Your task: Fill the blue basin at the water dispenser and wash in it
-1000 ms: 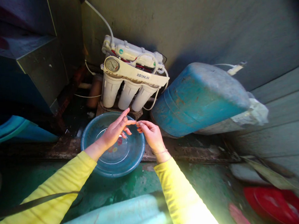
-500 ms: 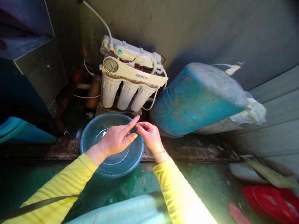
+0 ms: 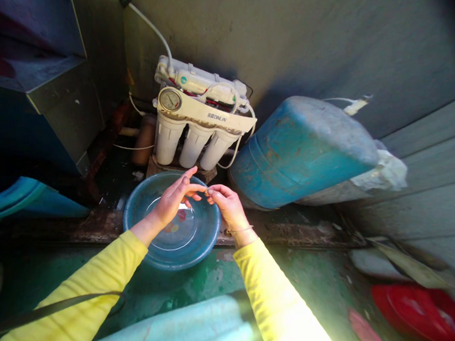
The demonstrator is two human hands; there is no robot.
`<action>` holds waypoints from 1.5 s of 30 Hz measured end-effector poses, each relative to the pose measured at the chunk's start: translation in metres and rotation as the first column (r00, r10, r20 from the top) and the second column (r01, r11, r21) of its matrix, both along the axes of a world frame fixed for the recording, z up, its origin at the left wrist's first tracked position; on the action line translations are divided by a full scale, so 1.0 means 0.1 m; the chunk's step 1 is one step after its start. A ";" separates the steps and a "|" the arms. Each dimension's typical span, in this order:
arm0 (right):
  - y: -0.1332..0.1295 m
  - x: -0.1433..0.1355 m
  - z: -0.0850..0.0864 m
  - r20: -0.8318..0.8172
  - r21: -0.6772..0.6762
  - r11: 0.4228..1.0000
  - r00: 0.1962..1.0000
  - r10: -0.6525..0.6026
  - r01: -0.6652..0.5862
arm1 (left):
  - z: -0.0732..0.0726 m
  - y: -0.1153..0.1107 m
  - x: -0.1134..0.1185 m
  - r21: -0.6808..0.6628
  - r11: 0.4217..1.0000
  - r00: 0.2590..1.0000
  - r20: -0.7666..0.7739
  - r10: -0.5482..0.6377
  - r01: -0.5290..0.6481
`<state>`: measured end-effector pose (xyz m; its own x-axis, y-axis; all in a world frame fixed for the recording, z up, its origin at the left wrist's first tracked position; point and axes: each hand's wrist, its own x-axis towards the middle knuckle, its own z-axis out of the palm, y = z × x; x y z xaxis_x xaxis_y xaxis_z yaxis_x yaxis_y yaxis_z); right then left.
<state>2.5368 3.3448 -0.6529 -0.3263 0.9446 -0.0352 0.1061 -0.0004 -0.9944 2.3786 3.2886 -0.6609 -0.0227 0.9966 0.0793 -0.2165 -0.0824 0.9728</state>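
My left hand [image 3: 174, 198] reaches over a blue plastic basin [image 3: 213, 231], its fingers stretched out and apart with nothing held in them. At the basin's right rim, my right hand [image 3: 228, 205] is closed, thumb and forefinger pinched on the tip of one left finger. Anything tiny between those fingertips is too small to make out. Both hands are above the basin, which holds what looks like clear water with reflections and a reddish-yellow pattern at the bottom.
A white water filter unit [image 3: 205, 116] with a gauge stands behind the basin. To its right leans a blue plastic drum [image 3: 299, 152]. A metal cabinet [image 3: 61, 101] is at the left. Light-blue cloth [image 3: 179, 333] lies in front; a red object [image 3: 425, 310] is at lower right.
My left hand has turned, its fingers now more spread, with one finger reaching to my right fingertips. My right hand stays pinched in nearly the same place.
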 end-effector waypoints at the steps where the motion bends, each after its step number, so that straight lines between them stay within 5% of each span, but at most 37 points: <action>1: 0.00 0.00 -0.02 -0.019 -0.028 1.000 1.000 0.000 -0.001 | -0.01 0.00 -0.01 0.004 1.000 1.000 -0.010 0.001 -0.001; 5: 0.01 0.00 -0.04 -0.035 -0.109 0.994 0.999 0.025 -0.029 | -0.04 -0.01 -0.08 0.119 0.992 0.972 -0.236 -0.002 0.031; 9: 0.01 0.00 -0.03 -0.009 -0.140 0.989 0.999 0.034 -0.035 | -0.02 -0.03 -0.12 0.226 0.969 0.839 -0.543 0.041 0.099; 14: -0.01 0.00 0.00 0.183 -0.028 0.997 0.980 0.077 -0.073 | -0.01 -0.04 -0.10 0.249 0.962 0.780 -0.621 0.072 0.109; 18: 0.00 0.01 0.01 0.226 0.027 0.993 0.969 0.102 -0.111 | -0.04 -0.03 -0.06 0.183 0.982 0.919 -0.392 0.037 0.038; 21: 0.03 0.02 -0.01 0.143 0.000 0.993 0.983 0.118 -0.119 | -0.09 0.03 -0.04 -0.030 0.999 1.000 -0.020 -0.021 0.020; 24: 0.08 0.03 -0.09 0.041 -0.052 0.997 0.997 0.066 -0.064 | -0.14 0.09 -0.07 -0.222 0.973 0.925 0.379 0.022 0.068; 27: 0.11 0.03 -0.19 -0.011 -0.090 0.996 1.000 -0.009 0.008 | -0.18 0.12 -0.14 -0.246 0.961 0.798 0.601 0.046 0.129; 32: 0.19 0.03 -0.33 0.080 -0.114 0.993 0.997 -0.018 0.027 | -0.22 0.13 -0.24 -0.261 0.959 0.693 0.712 0.111 0.115; 38: 0.18 -0.02 -0.56 0.256 -0.126 0.976 0.956 -0.142 0.179 | -0.23 0.21 -0.48 -0.332 0.929 0.670 0.653 0.353 -0.165; 41: -0.13 -0.26 -0.73 0.366 -0.043 0.990 0.920 0.143 -0.137 | -0.18 0.24 -0.60 -0.325 0.907 0.651 0.633 0.418 -0.267; 43: -0.36 -0.44 -0.90 0.380 -0.034 0.854 0.783 0.492 -0.519 | -0.15 0.24 -0.64 -0.299 0.907 0.650 0.633 0.420 -0.295; 45: -0.48 -0.54 -1.12 0.421 -0.058 0.748 0.663 0.619 -0.662 | -0.17 0.24 -0.65 -0.289 0.914 0.661 0.631 0.406 -0.286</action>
<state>2.4825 3.2965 -0.7653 -0.8290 0.5125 -0.2238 0.4189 0.3040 -0.8556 2.3133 3.3127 -0.6775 -0.3547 0.9023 -0.2449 -0.7949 -0.1531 0.5871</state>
